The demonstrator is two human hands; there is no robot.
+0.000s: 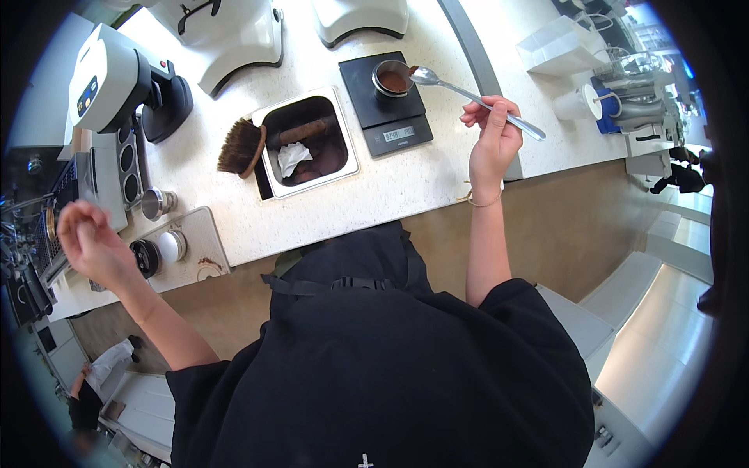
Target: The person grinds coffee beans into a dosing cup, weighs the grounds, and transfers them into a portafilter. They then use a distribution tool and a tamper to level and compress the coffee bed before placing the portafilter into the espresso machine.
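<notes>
Between its thumb and fingers, my right hand (492, 136) holds a long-handled metal spoon (462, 90). The bowl of the spoon carries a little brown coffee powder, at the right rim of a metal dosing cup (391, 78). That cup stands on a black digital scale (383, 104) with a lit display and holds more ground coffee. My left hand (93, 243) is raised at the far left, fingers curled and slightly blurred, with no object visible in it. Near it are a small metal cup (158, 203), a round black tool (145, 258) and a round silver-topped tool (172, 245).
A knock-out bin (353, 167) with a bar and crumpled paper is set in the counter, a wooden brush (241, 147) at its left. White machines (234, 47) stand behind. A white cup (576, 103) stands at right. Another person (93, 386) is far off, lower left.
</notes>
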